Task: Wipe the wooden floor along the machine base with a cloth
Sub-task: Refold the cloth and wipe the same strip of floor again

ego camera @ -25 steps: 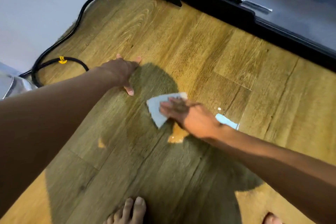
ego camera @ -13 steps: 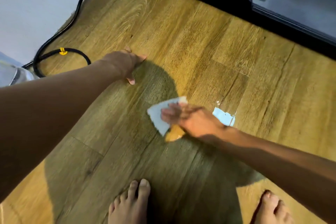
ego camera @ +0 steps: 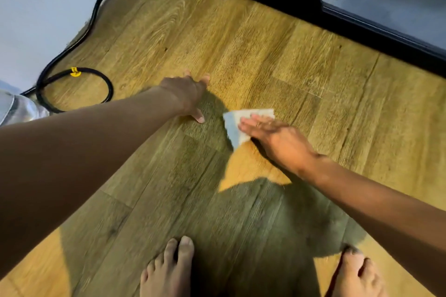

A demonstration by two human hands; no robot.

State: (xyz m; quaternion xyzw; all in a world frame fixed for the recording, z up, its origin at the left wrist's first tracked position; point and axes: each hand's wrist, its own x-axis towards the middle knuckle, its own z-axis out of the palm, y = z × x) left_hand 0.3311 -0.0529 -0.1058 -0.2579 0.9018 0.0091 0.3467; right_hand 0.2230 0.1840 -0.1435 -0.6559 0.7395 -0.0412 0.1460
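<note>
Black power cable [ego camera: 79,75] lies looped by the wall at far left, clear of the work. Left hand [ego camera: 187,94] is spread flat on the wooden floor [ego camera: 253,38], holding nothing, serving as a brace. Just beside it, the pale cloth [ego camera: 235,125] lies on the planks under the right hand [ego camera: 277,140], fingers extended and pressing down rather than gripping. Black machine base [ego camera: 362,24] runs along the upper right, well apart from the cloth. Recommended: keep the palm flat with even pressure, work strokes toward the base edge, overlap passes, avoid the cable.
</note>
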